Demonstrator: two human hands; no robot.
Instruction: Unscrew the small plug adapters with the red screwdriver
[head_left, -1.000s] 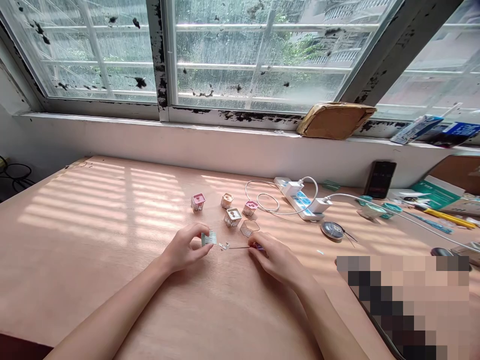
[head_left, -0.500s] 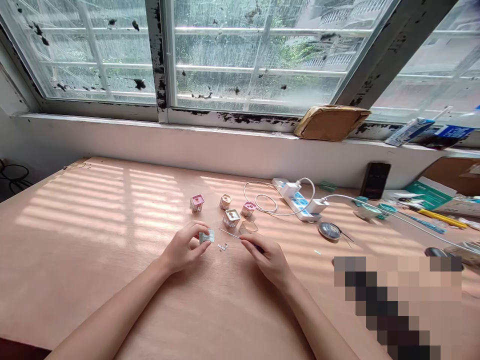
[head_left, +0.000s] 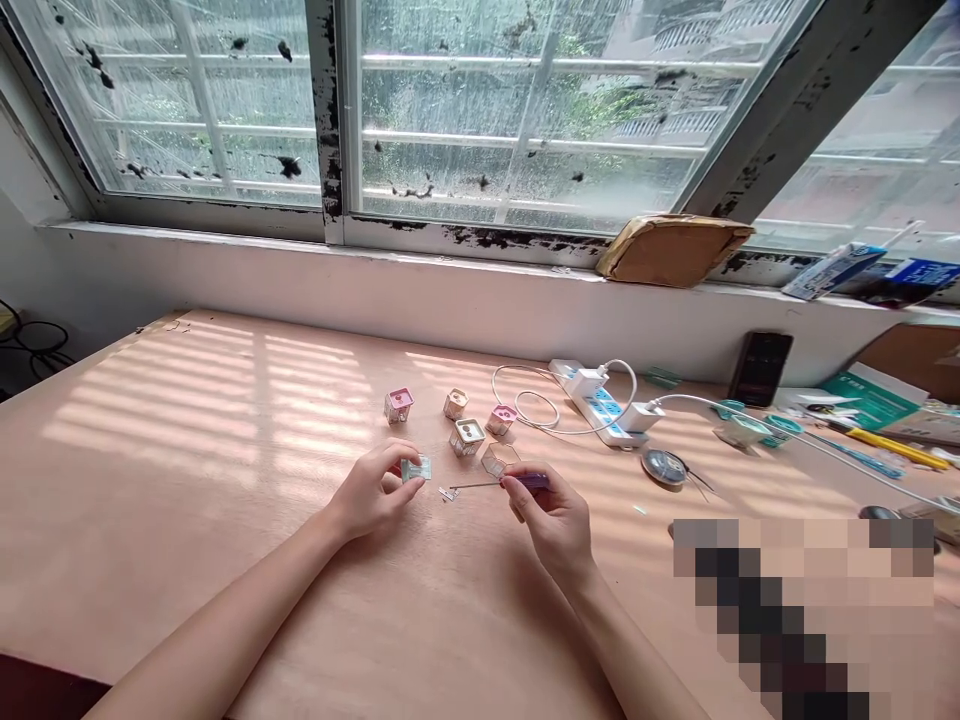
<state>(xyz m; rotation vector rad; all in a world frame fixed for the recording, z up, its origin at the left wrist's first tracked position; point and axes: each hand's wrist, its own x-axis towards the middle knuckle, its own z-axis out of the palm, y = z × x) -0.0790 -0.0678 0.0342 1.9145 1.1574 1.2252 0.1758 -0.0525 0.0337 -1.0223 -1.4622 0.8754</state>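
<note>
Between the thumb and fingers of my left hand (head_left: 379,487) is a small pale green, flat-faced piece (head_left: 417,468); its exact kind is unclear. My right hand (head_left: 553,520) grips a screwdriver (head_left: 534,482) by its dark purple handle, its thin shaft pointing left. Just beyond the tip lie small metal bits (head_left: 448,494) on the table. Behind my hands stand several little box-shaped pieces: a white-topped one (head_left: 467,436), a pink-topped one (head_left: 399,404), an orange-topped one (head_left: 455,403) and another pink one (head_left: 501,419). A clear open shell (head_left: 498,458) rests near my right fingers.
A white power strip (head_left: 600,405) with plugs and a looping white cable lies at the back. To the right are a round solder-like coil (head_left: 664,468), teal cups (head_left: 781,430), a yellow cutter (head_left: 898,448) and a black phone-like device (head_left: 760,368). A window sill runs behind.
My right hand has turned, so the screwdriver now lies nearly level, with more handle showing and its tip closer to the metal bits. My left hand keeps its hold. The whole view has shifted slightly.
</note>
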